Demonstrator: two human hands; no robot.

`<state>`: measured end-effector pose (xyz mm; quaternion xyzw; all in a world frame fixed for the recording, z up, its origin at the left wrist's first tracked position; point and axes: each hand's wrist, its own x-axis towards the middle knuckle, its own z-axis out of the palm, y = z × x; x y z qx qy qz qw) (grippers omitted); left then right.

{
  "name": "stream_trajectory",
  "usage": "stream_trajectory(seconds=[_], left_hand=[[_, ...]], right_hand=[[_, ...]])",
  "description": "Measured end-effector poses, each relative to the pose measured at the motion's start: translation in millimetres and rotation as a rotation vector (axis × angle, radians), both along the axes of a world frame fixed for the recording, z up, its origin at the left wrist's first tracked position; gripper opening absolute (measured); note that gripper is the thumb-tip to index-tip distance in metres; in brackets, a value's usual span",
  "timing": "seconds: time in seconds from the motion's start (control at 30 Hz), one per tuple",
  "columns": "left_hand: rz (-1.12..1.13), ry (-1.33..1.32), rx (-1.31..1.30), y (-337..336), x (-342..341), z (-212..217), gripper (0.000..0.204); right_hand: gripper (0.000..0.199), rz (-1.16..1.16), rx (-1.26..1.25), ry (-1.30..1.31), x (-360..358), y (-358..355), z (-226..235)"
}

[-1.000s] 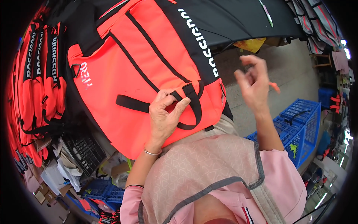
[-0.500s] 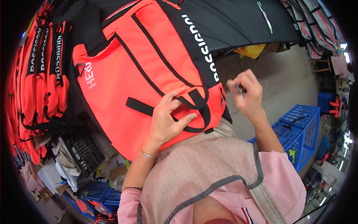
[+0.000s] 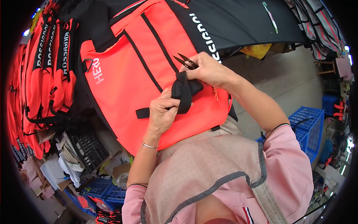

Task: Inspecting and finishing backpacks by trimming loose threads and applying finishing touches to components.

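Pinching a black strap (image 3: 183, 92) between its fingers, the left hand (image 3: 163, 112) lifts it off the front of an orange bag (image 3: 141, 74) that lies on the worktop's near edge. The right hand (image 3: 207, 69) grips small black thread snips (image 3: 184, 61), fingers curled shut, touching the strap's top end. More orange bags (image 3: 41, 74) are stacked at the left edge.

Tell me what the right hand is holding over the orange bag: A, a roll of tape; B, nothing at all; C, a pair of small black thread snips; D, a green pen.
C: the right hand grips small black thread snips, their blades pointing up-left just above the black strap on the orange bag.
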<state>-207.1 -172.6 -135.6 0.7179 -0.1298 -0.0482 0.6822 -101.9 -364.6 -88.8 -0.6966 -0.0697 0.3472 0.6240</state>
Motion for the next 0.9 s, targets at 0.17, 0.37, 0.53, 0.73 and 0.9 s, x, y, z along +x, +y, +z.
stream_trajectory(seconds=[0.17,0.37,0.53,0.73,0.9], left_hand=[[-0.023,-0.02,0.065,12,-5,-5,0.032],[0.221,-0.153,-0.105,58,1,14,0.029],[0.414,-0.353,1.314,97,36,0,0.043],[-0.704,0.006,0.946,53,-67,15,0.061],[-0.674,0.004,0.626,55,-57,5,0.059]], right_hand=[[0.013,0.02,-0.062,0.057,-5,6,-6],[0.018,0.303,-0.001,-0.432,-25,-68,20],[0.028,0.671,-0.06,-0.3,-37,-80,27],[0.029,0.654,-0.079,-0.273,6,-66,65],[0.013,0.179,-0.114,-0.745,54,32,81]])
